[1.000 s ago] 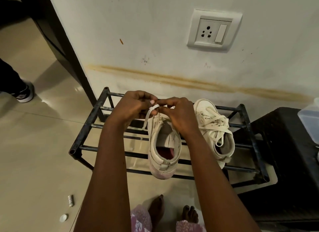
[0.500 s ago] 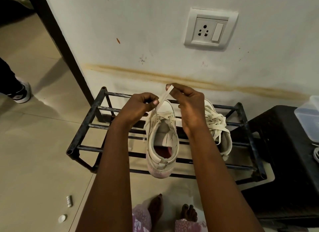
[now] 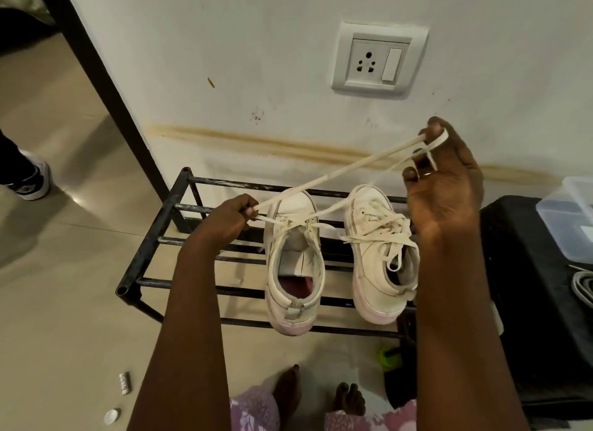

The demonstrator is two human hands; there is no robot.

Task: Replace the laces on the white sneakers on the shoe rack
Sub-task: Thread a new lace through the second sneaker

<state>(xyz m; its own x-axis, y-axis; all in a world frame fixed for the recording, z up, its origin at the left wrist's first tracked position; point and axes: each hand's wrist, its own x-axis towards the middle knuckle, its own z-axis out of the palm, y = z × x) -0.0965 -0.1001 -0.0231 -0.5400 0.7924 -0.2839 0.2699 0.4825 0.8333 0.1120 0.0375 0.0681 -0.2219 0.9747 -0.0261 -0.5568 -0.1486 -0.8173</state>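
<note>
Over the shoe rack's left half, the left hand curls low and pinches one end of a flat, off-white lace. The lace stretches taut from the left sneaker, which lies on the rack's black metal bars. Above the rack's right side, the right hand is raised with the lace looped round its fingers. Its forearm hides part of the right sneaker.
</note>
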